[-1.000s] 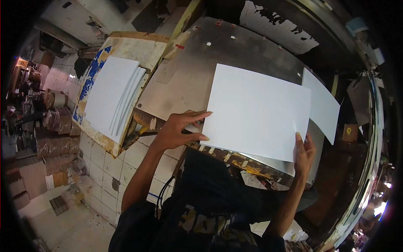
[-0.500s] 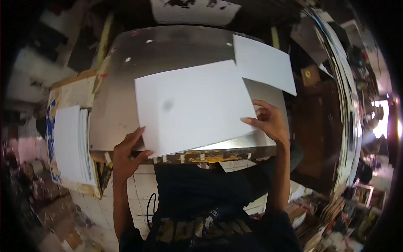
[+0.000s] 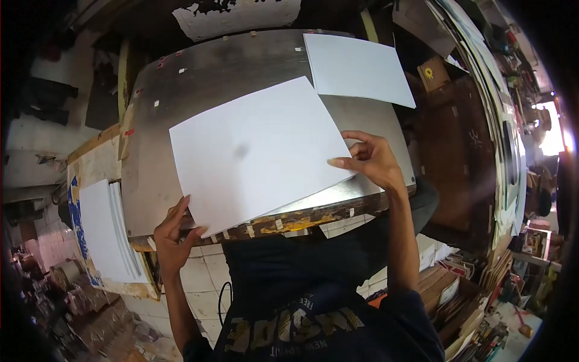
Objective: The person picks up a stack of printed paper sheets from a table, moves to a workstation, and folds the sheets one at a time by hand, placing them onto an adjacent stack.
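White, flat, oblong paper over the grey metal table looks light and bendy — I'd hold its edges. The left hand grips its near-left corner; the right hand pinches its right edge.

Dark shirt reading "FREE", "NEW", rest unclear

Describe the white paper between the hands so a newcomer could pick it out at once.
Start with the broad grey tabletop mid-view. Near its front edge, the white paper sits slanted between the left hand and right hand. Unlike the far-right sheet or the stack on the left side board, it has both hands at its edges.
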`<state>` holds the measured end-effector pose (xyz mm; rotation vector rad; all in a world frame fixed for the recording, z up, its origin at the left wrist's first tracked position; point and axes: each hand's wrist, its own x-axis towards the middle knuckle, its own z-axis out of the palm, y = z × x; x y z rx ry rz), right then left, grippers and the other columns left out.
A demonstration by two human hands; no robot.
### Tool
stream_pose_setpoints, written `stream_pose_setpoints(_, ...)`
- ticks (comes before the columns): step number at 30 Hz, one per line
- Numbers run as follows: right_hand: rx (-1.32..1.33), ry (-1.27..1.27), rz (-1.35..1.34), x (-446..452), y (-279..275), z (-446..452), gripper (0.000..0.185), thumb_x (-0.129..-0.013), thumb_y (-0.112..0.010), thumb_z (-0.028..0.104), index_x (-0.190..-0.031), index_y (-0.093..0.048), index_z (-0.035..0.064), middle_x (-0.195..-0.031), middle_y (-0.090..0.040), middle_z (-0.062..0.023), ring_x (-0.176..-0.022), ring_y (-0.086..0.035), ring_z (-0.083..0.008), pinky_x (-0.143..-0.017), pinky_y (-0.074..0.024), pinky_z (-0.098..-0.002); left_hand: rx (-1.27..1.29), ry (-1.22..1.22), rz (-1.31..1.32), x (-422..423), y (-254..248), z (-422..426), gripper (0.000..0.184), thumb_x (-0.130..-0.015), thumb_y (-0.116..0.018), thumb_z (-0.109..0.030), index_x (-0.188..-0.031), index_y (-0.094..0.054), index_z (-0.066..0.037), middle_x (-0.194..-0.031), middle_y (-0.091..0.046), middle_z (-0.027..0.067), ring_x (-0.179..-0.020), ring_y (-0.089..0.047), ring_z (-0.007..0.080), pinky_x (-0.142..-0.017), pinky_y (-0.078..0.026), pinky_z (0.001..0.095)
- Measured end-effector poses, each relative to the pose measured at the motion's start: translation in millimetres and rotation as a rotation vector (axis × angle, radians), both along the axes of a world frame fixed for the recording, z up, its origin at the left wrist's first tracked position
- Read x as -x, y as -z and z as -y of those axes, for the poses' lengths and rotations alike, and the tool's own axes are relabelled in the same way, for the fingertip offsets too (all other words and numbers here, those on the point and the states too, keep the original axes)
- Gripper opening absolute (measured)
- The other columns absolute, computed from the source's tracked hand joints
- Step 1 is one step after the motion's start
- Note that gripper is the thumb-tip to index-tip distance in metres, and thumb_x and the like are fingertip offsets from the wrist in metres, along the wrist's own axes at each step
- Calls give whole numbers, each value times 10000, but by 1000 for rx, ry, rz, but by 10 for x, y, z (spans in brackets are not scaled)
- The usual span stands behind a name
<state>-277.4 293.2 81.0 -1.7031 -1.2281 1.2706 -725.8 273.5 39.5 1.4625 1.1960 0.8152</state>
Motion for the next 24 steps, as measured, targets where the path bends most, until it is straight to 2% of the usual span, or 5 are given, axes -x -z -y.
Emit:
stream_pose_setpoints(8,-58,18,5,46,47,46,529,-737,-897,115,-1198,-675,-20,-680,-680,-12,-600,-579,-50,-613,-450,-229,39,-2,75,-20,-38,7,688,-791,-782,77,-1429,-529,21,-1405,-543,184,-1155,-595,188,-1047,-482,324)
stream_pose_setpoints(14,-271,63,562,273,-48,185,515,-714,-896,126,-1163,-672,9,-852,-677,-129,-765,-639,-201,-698,-510,-343,-54,18,-65,-180,-277,27,764,-802,-759,84,-1494,-447,-1,-1416,-556,188,-1273,-566,249,-1041,-510,368)
stream_pose_setpoints(17,-440,120,593,610,-9,242,331,-765,-843,141,-1016,-669,11,-879,-645,-149,-841,-619,-300,-774,-494,-425,-182,-76,-308,-411,-417,116,729,-821,-771,43,-1477,-456,-1,-1317,-608,175,-1162,-620,215,-917,-561,315)
stream_pose_setpoints(19,-565,65,433,1164,23,294,242,-806,-805,182,-934,-665,34,-857,-633,-137,-833,-592,-306,-795,-449,-440,-3,-265,-265,-518,-440,192,588,-849,-783,-25,-1376,-524,3,-1122,-657,120,-936,-651,138,-730,-557,246)
stream_pose_setpoints(24,-435,-107,419,1953,70,417,321,-761,-861,308,-874,-644,101,-911,-532,-77,-927,-509,-282,-839,-332,-442,44,-376,-261,-549,-285,302,413,-875,-784,-105,-1217,-574,-7,-910,-653,42,-725,-598,66,-577,-495,203)
